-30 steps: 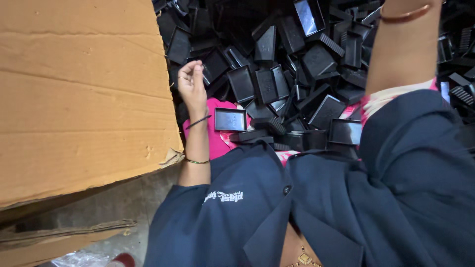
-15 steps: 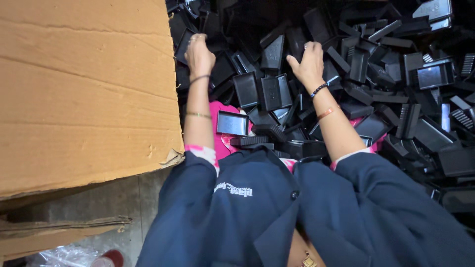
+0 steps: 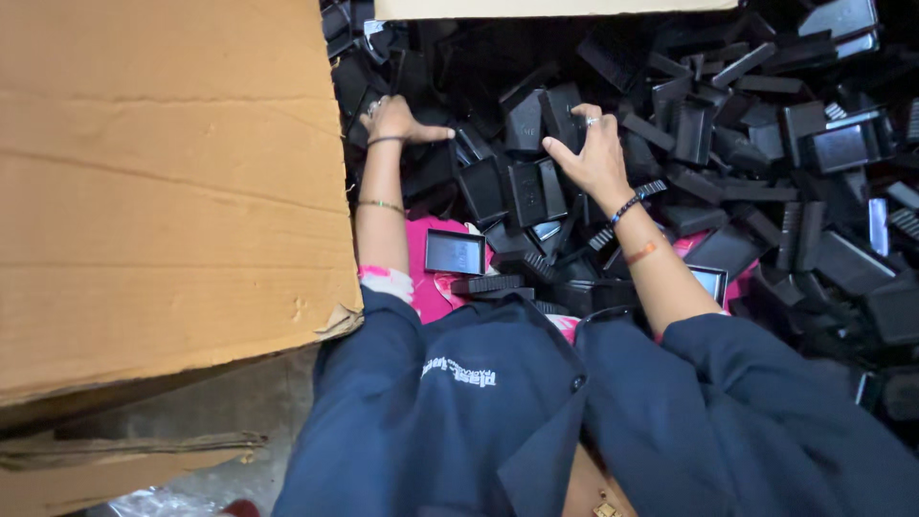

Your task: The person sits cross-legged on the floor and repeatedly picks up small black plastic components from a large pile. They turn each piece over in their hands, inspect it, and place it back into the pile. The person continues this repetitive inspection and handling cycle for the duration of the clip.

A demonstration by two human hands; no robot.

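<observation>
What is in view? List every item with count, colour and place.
black plastic parts: too many to count, black, heaped across the centre and right
small tray: one, dark with pale rim, on the pink cloth between the forearms
pink cloth: one, pink, under the parts
cardboard flap: one, brown, left
left hand: on the heap beside the flap, bracelets on the wrist
right hand: fingers on a black part, ring, beaded bracelet

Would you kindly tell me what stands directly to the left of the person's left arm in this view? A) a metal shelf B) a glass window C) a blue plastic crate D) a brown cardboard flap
D: a broad brown cardboard flap fills the left side of the view, right beside the left hand, which reaches into the heap of black plastic parts.
</observation>
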